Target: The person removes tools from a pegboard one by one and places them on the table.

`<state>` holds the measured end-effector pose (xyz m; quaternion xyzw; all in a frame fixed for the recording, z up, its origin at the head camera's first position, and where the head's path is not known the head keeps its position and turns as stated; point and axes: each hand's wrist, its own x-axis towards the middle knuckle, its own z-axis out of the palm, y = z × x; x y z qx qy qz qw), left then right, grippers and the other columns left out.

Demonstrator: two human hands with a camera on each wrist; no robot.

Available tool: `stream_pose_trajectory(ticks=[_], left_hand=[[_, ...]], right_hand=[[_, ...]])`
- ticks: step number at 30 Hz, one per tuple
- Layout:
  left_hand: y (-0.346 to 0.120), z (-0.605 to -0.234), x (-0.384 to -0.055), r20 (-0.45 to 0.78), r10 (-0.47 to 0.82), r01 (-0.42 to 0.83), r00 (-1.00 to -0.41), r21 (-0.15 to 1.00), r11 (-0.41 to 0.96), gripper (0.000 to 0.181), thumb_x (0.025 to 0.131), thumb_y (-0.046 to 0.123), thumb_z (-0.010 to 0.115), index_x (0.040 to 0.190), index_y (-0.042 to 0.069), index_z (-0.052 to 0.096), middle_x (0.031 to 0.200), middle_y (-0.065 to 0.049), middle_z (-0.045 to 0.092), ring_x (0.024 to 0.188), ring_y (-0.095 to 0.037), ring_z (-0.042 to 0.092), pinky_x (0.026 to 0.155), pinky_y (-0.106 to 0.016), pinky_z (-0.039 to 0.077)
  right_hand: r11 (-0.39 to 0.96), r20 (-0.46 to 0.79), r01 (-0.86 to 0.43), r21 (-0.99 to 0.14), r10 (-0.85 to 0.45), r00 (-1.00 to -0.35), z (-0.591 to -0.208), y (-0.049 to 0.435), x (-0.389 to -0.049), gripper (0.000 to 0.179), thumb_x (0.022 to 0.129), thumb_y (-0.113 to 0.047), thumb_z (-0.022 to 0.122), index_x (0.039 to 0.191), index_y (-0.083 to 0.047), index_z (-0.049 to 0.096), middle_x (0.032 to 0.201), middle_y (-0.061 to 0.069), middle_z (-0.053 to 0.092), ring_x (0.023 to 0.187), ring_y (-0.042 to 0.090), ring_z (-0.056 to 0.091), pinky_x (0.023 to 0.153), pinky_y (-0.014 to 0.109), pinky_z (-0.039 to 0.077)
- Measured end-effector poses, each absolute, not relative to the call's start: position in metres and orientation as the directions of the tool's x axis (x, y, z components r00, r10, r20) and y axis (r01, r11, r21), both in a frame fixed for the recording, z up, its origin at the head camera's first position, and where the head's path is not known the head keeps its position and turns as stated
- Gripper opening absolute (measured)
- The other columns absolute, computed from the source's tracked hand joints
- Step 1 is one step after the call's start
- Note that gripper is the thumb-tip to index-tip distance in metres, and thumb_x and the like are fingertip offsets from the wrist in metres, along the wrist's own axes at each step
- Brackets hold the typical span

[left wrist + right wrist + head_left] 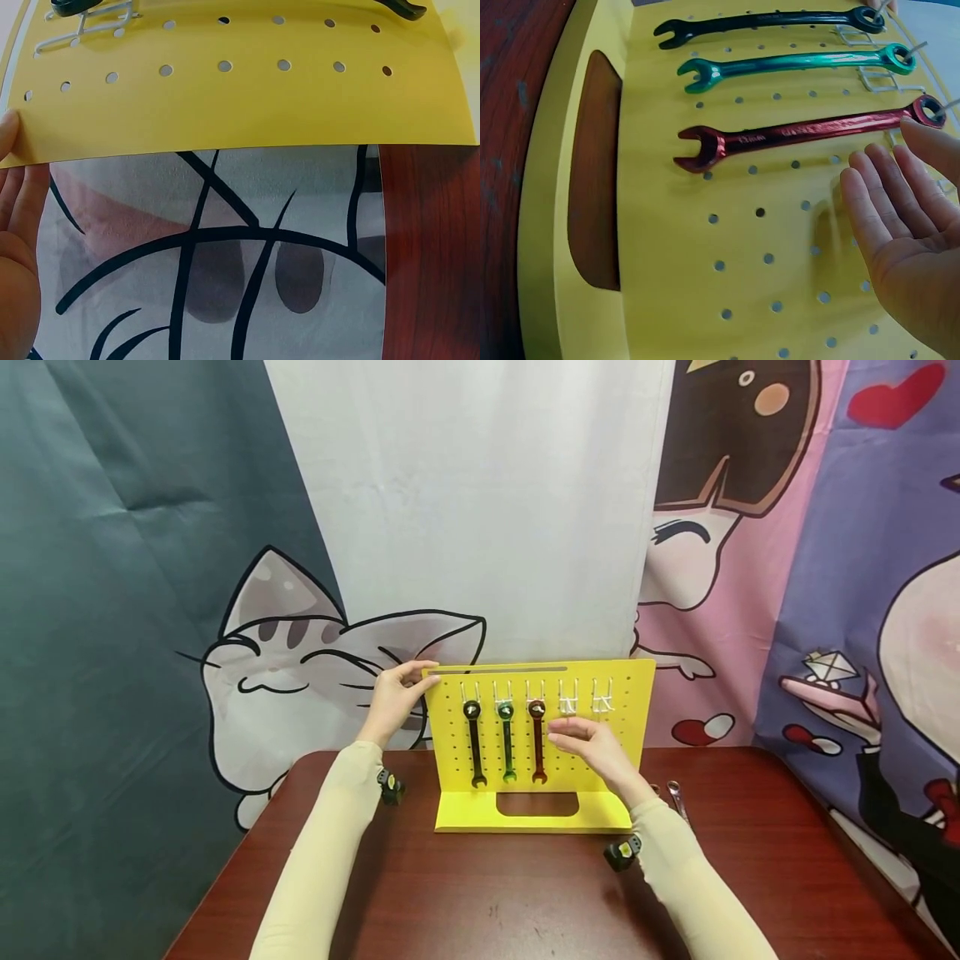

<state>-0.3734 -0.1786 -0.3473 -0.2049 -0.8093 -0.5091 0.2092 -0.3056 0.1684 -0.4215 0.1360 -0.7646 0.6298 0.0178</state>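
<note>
A yellow pegboard stand [637,718] stands upright on the table. My left hand [393,697] grips its upper left corner; in the left wrist view the thumb [7,131] lies on the front face and the other fingers go behind the edge. Three combination wrenches hang by their ring ends from white hooks: a black wrench [475,745], a green wrench [795,64] and a red wrench [810,133]. Beside the red one, my right hand [596,750] is held with extended fingers and an empty palm, fingertips close to the wrench's upper part.
Two more white hooks, one hook [567,703] and another hook [602,702], carry no wrench. Behind my right wrist, a silver wrench [677,799] lies on the dark red table [480,893]. A printed cartoon curtain [487,510] hangs behind the table.
</note>
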Motion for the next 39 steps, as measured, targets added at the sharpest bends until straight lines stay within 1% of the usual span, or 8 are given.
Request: stream_pose_trajectory(ticks=[4,6,14,21,26,31,35,39], left_hand=[[-0.177,-0.349,-0.373,0.542,0.120,0.539,-0.832,0.739,0.404,0.027,0.091,0.027,0.077,0.116,0.016,0.076,0.093,-0.005,0.073,0.084,-0.018,0.064,0.072,-0.026,0.050],[-0.177,-0.349,-0.373,0.545,0.115,0.540,-0.830,0.736,0.408,0.027,0.091,0.026,0.078,0.116,0.016,0.076,0.091,-0.005,0.072,0.084,-0.018,0.063,0.072,-0.026,0.049],[-0.178,-0.348,-0.373,0.547,0.109,0.538,-0.830,0.735,0.413,0.026,0.091,0.027,0.077,0.116,0.016,0.076,0.090,-0.006,0.070,0.083,-0.019,0.061,0.070,-0.026,0.048],[-0.178,-0.349,-0.374,0.544,0.118,0.539,-0.831,0.735,0.411,0.028,0.092,0.027,0.077,0.117,0.015,0.076,0.093,-0.005,0.072,0.084,-0.018,0.063,0.073,-0.026,0.049],[-0.178,-0.348,-0.374,0.550,0.113,0.544,-0.827,0.734,0.406,0.027,0.091,0.026,0.077,0.116,0.015,0.076,0.092,-0.006,0.071,0.084,-0.018,0.063,0.072,-0.026,0.049],[-0.178,-0.346,-0.374,0.551,0.108,0.543,-0.827,0.736,0.405,0.026,0.091,0.026,0.077,0.115,0.016,0.076,0.091,-0.006,0.070,0.084,-0.018,0.062,0.072,-0.026,0.048],[-0.178,-0.347,-0.374,0.550,0.106,0.541,-0.829,0.738,0.402,0.026,0.091,0.026,0.078,0.115,0.016,0.076,0.090,-0.006,0.071,0.082,-0.018,0.062,0.070,-0.025,0.048],[-0.178,-0.349,-0.373,0.545,0.107,0.537,-0.832,0.741,0.403,0.026,0.091,0.026,0.078,0.115,0.016,0.077,0.091,-0.006,0.071,0.082,-0.019,0.061,0.068,-0.024,0.048]], right_hand=[[0.185,0.180,-0.210,-0.960,-0.167,-0.969,-0.427,0.163,-0.308,0.044,0.095,-0.028,0.073,0.130,-0.003,0.065,0.132,0.014,0.065,0.117,0.029,0.064,0.103,0.046,0.047],[0.170,0.173,-0.199,-0.965,-0.156,-0.972,-0.428,0.160,-0.310,0.044,0.095,-0.029,0.073,0.130,-0.004,0.065,0.132,0.013,0.065,0.118,0.029,0.064,0.103,0.045,0.047],[0.081,0.180,-0.192,-0.978,-0.128,-0.975,-0.431,0.149,-0.319,0.043,0.095,-0.023,0.073,0.129,0.002,0.064,0.132,0.018,0.063,0.118,0.028,0.063,0.098,0.036,0.050],[0.081,0.189,-0.197,-0.977,-0.105,-0.976,-0.433,0.140,-0.320,0.043,0.095,-0.024,0.073,0.127,0.003,0.064,0.128,0.017,0.064,0.117,0.029,0.063,0.098,0.040,0.051],[0.107,0.205,-0.213,-0.971,-0.083,-0.975,-0.433,0.137,-0.321,0.041,0.096,-0.025,0.072,0.126,0.001,0.065,0.127,0.015,0.065,0.113,0.026,0.064,0.096,0.038,0.052],[0.109,0.224,-0.231,-0.967,-0.072,-0.972,-0.433,0.135,-0.322,0.037,0.098,-0.022,0.069,0.124,0.003,0.064,0.124,0.017,0.067,0.109,0.028,0.066,0.095,0.042,0.052],[0.109,0.241,-0.248,-0.963,-0.072,-0.968,-0.433,0.136,-0.320,0.036,0.099,-0.023,0.069,0.123,0.004,0.065,0.122,0.018,0.068,0.109,0.030,0.066,0.095,0.044,0.052],[0.097,0.236,-0.242,-0.965,-0.071,-0.969,-0.429,0.134,-0.315,0.035,0.100,-0.018,0.067,0.125,0.006,0.063,0.122,0.019,0.067,0.110,0.031,0.066,0.096,0.044,0.052]])
